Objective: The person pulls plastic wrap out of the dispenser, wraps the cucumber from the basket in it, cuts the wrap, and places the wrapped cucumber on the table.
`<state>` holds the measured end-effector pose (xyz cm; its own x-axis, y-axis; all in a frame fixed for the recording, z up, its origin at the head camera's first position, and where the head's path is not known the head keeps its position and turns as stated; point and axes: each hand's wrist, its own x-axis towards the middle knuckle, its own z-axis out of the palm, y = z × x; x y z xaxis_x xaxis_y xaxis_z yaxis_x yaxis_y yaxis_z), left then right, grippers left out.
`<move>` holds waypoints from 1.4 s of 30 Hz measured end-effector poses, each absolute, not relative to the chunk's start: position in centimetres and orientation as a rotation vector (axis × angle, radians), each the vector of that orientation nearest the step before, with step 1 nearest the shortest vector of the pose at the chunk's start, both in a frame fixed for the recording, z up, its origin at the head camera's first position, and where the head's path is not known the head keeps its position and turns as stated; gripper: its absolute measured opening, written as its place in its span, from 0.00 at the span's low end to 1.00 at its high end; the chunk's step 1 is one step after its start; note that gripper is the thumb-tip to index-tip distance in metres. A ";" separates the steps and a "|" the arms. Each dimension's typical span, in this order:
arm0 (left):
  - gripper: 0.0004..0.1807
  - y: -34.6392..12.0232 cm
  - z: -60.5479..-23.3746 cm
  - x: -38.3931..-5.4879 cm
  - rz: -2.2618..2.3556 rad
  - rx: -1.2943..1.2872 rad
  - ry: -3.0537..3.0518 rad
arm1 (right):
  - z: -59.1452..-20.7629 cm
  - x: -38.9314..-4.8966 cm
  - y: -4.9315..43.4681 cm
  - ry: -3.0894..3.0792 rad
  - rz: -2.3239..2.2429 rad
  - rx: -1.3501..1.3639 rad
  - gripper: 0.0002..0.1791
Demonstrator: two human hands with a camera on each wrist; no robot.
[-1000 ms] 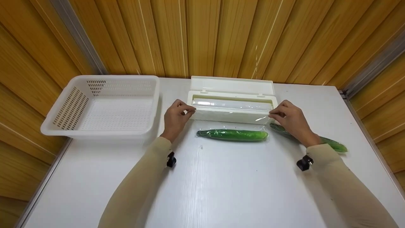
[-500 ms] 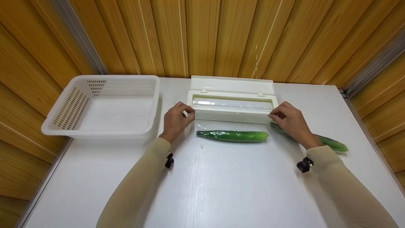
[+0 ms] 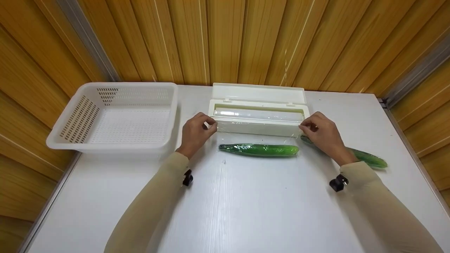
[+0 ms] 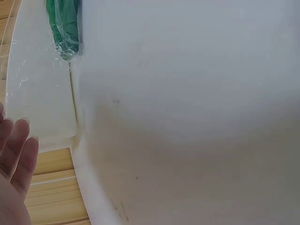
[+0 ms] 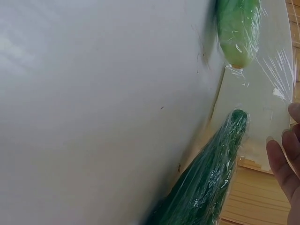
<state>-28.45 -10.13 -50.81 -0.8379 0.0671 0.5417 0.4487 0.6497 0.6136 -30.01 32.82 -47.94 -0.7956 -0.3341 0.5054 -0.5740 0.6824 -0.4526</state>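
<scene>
In the head view, a white cling film dispenser box [image 3: 260,95] lies with its lid folded back, and a film roll [image 3: 258,114] shows inside. Clear cling film [image 3: 253,128] stretches across the front of the box and down toward a film-covered cucumber [image 3: 258,150]. My left hand [image 3: 197,133] pinches the film's left corner between thumb and index finger. At the box's other end my right hand [image 3: 324,136] pinches the right corner the same way. Beneath the right wrist lies a second wrapped cucumber [image 3: 371,159], partly hidden; its dark end [image 5: 239,117] shows in the right wrist view.
A white perforated basket [image 3: 109,147] stands on the left of the white table [image 3: 253,203]. Wood-slat panels [image 3: 225,42] rise behind the box and along both sides. A small fleck [image 3: 224,162] lies on the tabletop in front of the near cucumber.
Both hands have moved very slightly toward the near side, still pinching the film. The film lies smoother over the box front. The cucumbers, box and basket stay put.
</scene>
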 end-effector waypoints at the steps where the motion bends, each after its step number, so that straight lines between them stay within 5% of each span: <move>1: 0.02 -10.1 -50.8 -28.5 -1.059 -0.399 -2.387 | -47.9 -30.0 32.8 -2.514 0.856 0.699 0.06; 42: 0.05 -9.8 -50.9 -26.0 -1.113 -0.575 -2.198 | -48.8 -27.8 33.3 -2.392 0.857 0.728 0.10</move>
<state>-26.00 -9.81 -50.95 -0.7245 0.1065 0.6810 0.6120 0.5539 0.5645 -27.80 33.28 -48.84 -0.7359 -0.3136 0.6001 -0.6233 0.6600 -0.4194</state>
